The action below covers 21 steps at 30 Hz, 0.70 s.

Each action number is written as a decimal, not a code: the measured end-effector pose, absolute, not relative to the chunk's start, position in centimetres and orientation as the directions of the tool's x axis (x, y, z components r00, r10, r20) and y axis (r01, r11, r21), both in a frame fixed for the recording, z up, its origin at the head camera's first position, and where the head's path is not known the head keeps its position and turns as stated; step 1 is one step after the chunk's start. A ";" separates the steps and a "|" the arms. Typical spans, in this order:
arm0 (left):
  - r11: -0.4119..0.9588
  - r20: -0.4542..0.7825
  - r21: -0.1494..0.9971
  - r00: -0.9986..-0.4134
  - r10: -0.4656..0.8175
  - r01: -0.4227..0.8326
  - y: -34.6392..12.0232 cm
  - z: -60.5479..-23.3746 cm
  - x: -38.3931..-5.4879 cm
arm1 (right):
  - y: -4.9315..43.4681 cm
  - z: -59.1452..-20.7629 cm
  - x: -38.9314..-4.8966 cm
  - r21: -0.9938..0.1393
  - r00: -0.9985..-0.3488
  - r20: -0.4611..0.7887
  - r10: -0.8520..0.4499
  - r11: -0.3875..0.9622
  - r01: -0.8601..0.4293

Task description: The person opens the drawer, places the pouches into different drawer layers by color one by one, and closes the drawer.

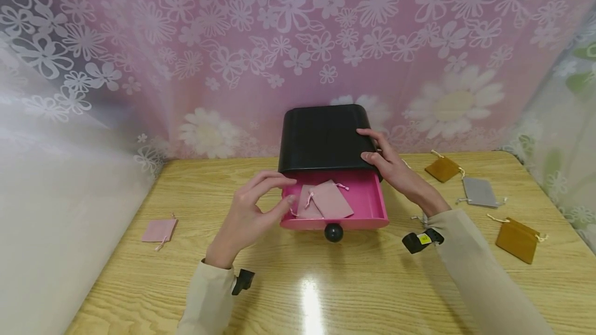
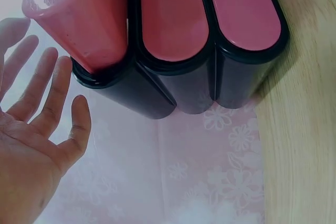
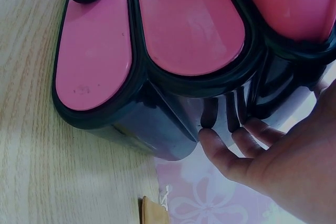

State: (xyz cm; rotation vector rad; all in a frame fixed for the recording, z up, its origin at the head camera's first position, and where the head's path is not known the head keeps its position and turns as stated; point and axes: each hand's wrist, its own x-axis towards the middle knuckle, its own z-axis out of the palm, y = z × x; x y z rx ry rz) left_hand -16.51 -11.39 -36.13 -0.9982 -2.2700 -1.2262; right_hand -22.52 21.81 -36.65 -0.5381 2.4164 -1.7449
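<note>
A black drawer unit stands against the back curtain, its pink top drawer pulled out. Two pale pink drawstring pouches lie overlapping inside, behind the round black knob. My left hand is at the drawer's left side, fingertips right at its rim; the left wrist view shows its fingers spread and holding nothing. My right hand rests on the unit's right top edge, thumb and a finger on top. In the right wrist view its other fingertips are against the unit's side.
Two closed pink drawers sit below the open one. On the right of the table lie brown pouches and a grey pouch. A lone pink pouch lies at the left. A floral curtain hangs behind.
</note>
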 end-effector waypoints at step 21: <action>0.429 0.593 0.577 -0.718 0.364 0.695 -13.5 -37.2 -16.9 | 21.8 -36.8 -22.6 -0.936 -0.929 0.125 -0.349 0.267 -0.227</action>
